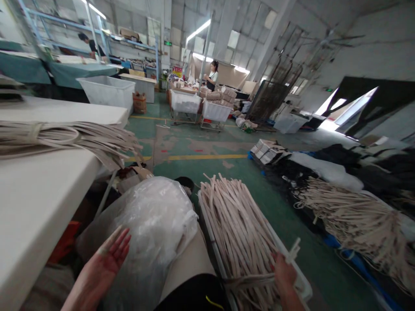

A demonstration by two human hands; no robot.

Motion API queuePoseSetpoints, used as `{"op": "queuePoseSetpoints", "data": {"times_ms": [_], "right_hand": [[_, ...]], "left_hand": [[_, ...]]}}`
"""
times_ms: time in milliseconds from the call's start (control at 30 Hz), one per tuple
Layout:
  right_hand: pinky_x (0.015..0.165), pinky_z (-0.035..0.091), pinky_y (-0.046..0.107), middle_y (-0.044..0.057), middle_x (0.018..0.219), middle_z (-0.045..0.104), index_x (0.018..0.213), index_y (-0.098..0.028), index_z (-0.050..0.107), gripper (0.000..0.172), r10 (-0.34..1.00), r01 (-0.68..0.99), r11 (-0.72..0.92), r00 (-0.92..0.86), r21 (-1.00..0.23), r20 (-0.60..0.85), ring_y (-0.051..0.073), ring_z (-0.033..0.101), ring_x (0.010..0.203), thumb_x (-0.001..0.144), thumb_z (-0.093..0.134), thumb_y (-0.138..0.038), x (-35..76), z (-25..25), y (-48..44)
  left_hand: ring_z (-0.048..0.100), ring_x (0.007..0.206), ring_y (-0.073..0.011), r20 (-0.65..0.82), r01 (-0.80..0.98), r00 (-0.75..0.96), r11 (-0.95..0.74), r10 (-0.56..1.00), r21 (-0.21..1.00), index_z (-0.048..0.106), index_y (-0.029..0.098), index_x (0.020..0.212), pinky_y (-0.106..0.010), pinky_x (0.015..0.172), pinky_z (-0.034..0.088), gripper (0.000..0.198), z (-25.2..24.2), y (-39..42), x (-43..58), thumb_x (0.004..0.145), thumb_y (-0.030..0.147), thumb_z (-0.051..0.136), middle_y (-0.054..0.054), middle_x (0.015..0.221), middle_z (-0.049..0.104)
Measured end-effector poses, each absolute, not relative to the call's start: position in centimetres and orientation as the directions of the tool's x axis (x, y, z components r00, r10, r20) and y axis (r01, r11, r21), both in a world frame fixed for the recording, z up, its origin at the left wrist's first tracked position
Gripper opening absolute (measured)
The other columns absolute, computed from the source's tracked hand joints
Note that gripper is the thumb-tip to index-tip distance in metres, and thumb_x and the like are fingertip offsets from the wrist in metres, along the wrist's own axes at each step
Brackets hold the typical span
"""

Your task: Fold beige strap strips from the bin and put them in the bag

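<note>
Our left hand [106,259] is held flat, palm up and fingers [118,242] stretched straight. It is open and grips nothing, just beside the big crumpled clear plastic bag [155,224], which bulges below the near edge of the white counter [39,198]. Whether the fingertips touch the bag we cannot tell.

Our right hand [285,273] is closed around a single pale beige strip [249,281] that runs crosswise over the near end of a heap of long beige flat strips [233,224] — its free end sticks up past the knuckles. The heap lies in a shallow white tray [304,290], just right of the bag, over the green floor [194,166].

On the counter, towards its far right corner, a tied bundle of similar beige strips [65,137] hangs over the edge. Well apart on the right, another loose pile of strips [356,220] lies on the floor. A person [212,77] stands at a far table.
</note>
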State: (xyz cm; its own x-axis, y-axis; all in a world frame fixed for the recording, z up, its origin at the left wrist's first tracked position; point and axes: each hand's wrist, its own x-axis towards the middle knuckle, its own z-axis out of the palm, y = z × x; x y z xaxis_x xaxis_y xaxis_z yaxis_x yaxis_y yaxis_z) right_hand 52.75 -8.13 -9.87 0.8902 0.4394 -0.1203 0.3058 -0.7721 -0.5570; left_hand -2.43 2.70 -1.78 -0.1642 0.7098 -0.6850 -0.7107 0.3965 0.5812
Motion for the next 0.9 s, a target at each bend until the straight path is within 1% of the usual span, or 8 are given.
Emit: {"op": "queuePoseSetpoints", "data": {"times_ms": [133,300,433,500,567,700,800,900], "right_hand": [[0.057,0.056,0.032,0.017,0.090,0.072,0.104,-0.011,0.069,0.054,0.615,0.285,-0.644,0.745,-0.710,-0.258,0.028,0.070,0.082,0.079,0.045,-0.051,47.1,-10.0,-3.0],[0.047,0.048,0.025,0.010,0.075,0.071,0.106,-0.010,0.069,0.054,0.852,0.393,-0.503,0.376,-0.770,-0.365,0.021,0.065,0.065,0.084,0.050,-0.055,37.9,-9.4,4.7],[0.051,0.045,0.023,0.004,0.070,0.069,0.126,-0.013,0.062,0.048,0.915,0.526,-0.392,0.141,-0.755,-0.377,0.017,0.063,0.060,0.086,0.056,-0.038,33.1,-8.0,9.1],[0.060,0.046,0.023,0.002,0.072,0.070,0.122,-0.017,0.065,0.046,0.932,0.617,-0.312,0.053,-0.723,-0.358,0.016,0.064,0.064,0.077,0.068,-0.025,31.9,-7.2,10.4],[0.069,0.044,0.024,0.001,0.073,0.070,0.108,-0.019,0.071,0.036,0.943,0.708,-0.248,0.019,-0.662,-0.332,0.016,0.065,0.070,0.071,0.070,-0.016,31.2,-6.4,11.0],[0.069,0.040,0.028,0.008,0.070,0.069,0.085,-0.015,0.074,0.013,0.954,0.825,-0.198,0.039,-0.529,-0.297,0.023,0.065,0.078,0.077,0.063,-0.014,30.4,-4.9,11.0],[0.067,0.039,0.027,0.009,0.075,0.071,0.088,-0.015,0.074,0.014,0.965,0.849,-0.153,0.018,-0.505,-0.262,0.023,0.066,0.076,0.081,0.063,-0.020,29.9,-3.2,10.0],[0.069,0.040,0.026,0.007,0.080,0.073,0.096,-0.019,0.074,0.018,0.977,0.843,-0.077,-0.044,-0.533,-0.210,0.022,0.067,0.080,0.082,0.062,-0.024,29.2,-0.8,8.4]], "left_hand": [[0.070,0.091,-0.0141,-0.694,-0.728,-0.144,0.400,0.706,0.557,0.073,0.024,0.103,-0.020,0.069,0.059,0.028,-2.0,1.7,-2.0,0.091,0.015,0.050,-0.004,0.121,0.070],[0.071,0.091,-0.0164,-0.660,-0.680,-0.131,0.418,0.740,0.603,0.071,0.020,0.107,-0.021,0.070,0.059,0.026,-2.5,1.6,-1.3,0.088,0.012,0.055,-0.007,0.119,0.071],[0.072,0.090,-0.0202,-0.640,-0.647,-0.141,0.419,0.755,0.637,0.069,0.014,0.107,-0.024,0.068,0.058,0.025,-3.3,1.8,-1.0,0.085,0.011,0.060,-0.012,0.113,0.072],[0.072,0.088,-0.0212,-0.641,-0.642,-0.133,0.427,0.756,0.637,0.068,0.013,0.108,-0.025,0.068,0.058,0.026,-3.7,1.8,-0.9,0.082,0.012,0.063,-0.013,0.111,0.073],[0.071,0.090,-0.0221,-0.631,-0.634,-0.109,0.436,0.768,0.639,0.069,0.014,0.108,-0.025,0.070,0.057,0.031,-4.0,1.8,-0.8,0.078,0.016,0.070,-0.013,0.113,0.073],[0.069,0.100,-0.0254,-0.595,-0.546,-0.034,0.484,0.803,0.684,0.072,0.017,0.102,-0.027,0.078,0.054,0.045,-4.5,1.6,0.1,0.064,0.036,0.085,-0.013,0.116,0.072],[0.067,0.102,-0.0303,-0.550,-0.340,0.078,0.541,0.832,0.769,0.076,0.016,0.095,-0.033,0.082,0.051,0.051,-4.8,1.2,1.6,0.062,0.054,0.082,-0.015,0.110,0.073],[0.065,0.099,-0.0335,-0.442,-0.173,0.105,0.454,0.891,0.874,0.078,0.018,0.093,-0.037,0.085,0.049,0.051,-4.3,0.9,3.3,0.061,0.058,0.079,-0.013,0.104,0.074]]}}
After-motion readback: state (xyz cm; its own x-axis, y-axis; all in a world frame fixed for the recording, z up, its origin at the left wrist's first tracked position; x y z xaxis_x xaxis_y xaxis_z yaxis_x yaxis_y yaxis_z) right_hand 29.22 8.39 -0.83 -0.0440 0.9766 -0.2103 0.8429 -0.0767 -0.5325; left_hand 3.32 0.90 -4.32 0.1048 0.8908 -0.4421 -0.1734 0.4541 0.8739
